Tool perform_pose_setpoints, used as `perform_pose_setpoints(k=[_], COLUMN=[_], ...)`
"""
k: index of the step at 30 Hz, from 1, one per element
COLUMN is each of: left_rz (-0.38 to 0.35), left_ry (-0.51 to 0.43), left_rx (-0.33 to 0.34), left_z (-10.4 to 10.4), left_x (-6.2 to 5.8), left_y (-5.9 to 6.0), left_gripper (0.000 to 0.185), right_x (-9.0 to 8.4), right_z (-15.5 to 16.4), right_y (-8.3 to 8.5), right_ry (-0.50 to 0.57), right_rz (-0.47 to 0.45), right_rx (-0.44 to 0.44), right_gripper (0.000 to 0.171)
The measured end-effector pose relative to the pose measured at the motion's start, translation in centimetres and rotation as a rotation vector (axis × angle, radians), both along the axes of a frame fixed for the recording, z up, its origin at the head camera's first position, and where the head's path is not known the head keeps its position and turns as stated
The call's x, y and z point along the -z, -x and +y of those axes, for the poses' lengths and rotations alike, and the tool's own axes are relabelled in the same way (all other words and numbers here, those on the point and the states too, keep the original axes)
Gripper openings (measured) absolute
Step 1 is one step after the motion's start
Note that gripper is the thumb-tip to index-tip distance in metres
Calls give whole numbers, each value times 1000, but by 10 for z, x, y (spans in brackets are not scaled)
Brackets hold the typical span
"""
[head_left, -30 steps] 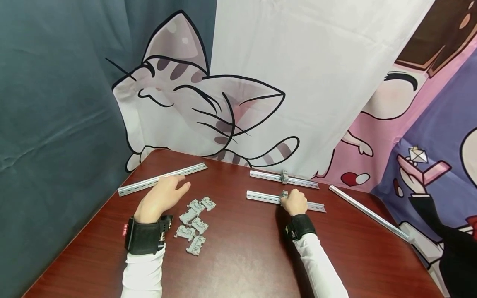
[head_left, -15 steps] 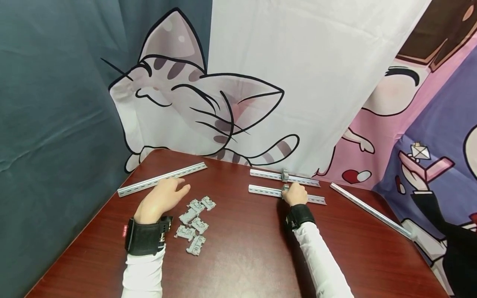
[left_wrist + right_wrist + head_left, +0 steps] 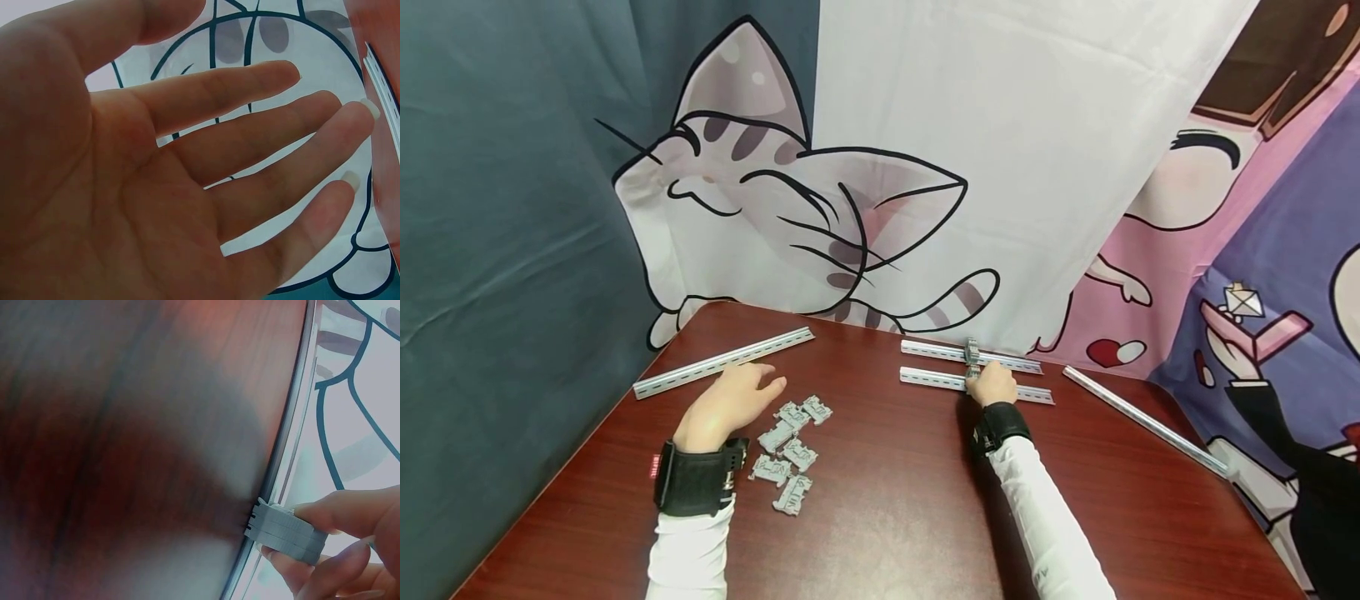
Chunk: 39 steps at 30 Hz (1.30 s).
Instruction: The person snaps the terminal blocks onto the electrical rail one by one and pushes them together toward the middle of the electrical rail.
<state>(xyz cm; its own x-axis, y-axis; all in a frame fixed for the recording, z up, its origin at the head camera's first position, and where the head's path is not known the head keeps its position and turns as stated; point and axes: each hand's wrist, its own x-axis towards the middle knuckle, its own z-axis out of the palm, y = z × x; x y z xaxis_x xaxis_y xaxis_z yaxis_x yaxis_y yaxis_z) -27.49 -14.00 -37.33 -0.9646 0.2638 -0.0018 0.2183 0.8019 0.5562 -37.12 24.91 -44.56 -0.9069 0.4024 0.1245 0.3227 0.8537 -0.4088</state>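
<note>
Along the table's (image 3: 887,517) far-left edge lies a slotted metal DIN rail (image 3: 722,362), slanting from the left edge up toward the back corner. The person's left hand (image 3: 727,406) rests flat on the dark red-brown wood just in front of that rail, palm down, fingers straight and slightly spread, holding nothing; the left wrist view shows the same relaxed, open palm (image 3: 156,187) with the cat-print cloth behind it. A black wrist strap (image 3: 696,479) and a white sleeve follow the forearm toward the near edge. Just right of this hand, toward the middle of the table, lies a loose heap of grey plastic terminal blocks (image 3: 792,454), several of them flat on their sides and touching one another. Farther right, near the back edge, two shorter rails lie parallel and close together: the back rail (image 3: 936,352) carries one grey block clipped upright on it, and the front rail (image 3: 934,381) runs under the right hand (image 3: 992,388). That hand pinches a grey terminal block (image 3: 973,372) between thumb and fingertips and holds it against the front rail; in the right wrist view the block (image 3: 286,530) sits at the rail's edge with the fingers (image 3: 340,512) curled around it. At the far-right edge a fourth, long rail (image 3: 1142,421) lies slanted toward the right corner, well apart from both hands.
</note>
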Motion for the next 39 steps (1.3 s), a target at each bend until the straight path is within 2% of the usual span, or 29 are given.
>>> perform_pose_setpoints(k=[5, 13, 23, 29, 39], left_rz=[-14, -12, -48, -69, -93], left_ry=[11, 35, 42, 49, 54], left_rx=[7, 11, 6, 5, 3], left_z=[6, 11, 15, 16, 15], left_x=[-6, -4, -7, -5, -1], left_y=[-4, -3, -5, -5, -2], left_gripper=[53, 51, 51, 51, 52], right_x=[-1, -5, -3, -1, -5], right_z=[1, 3, 6, 8, 3], right_y=[2, 4, 10, 15, 12], right_ry=[-3, -2, -26, -17, 8], right_rz=[-5, -34, -29, -30, -32], right_rx=[-3, -15, -29, -20, -6], right_gripper=[26, 27, 27, 30, 34])
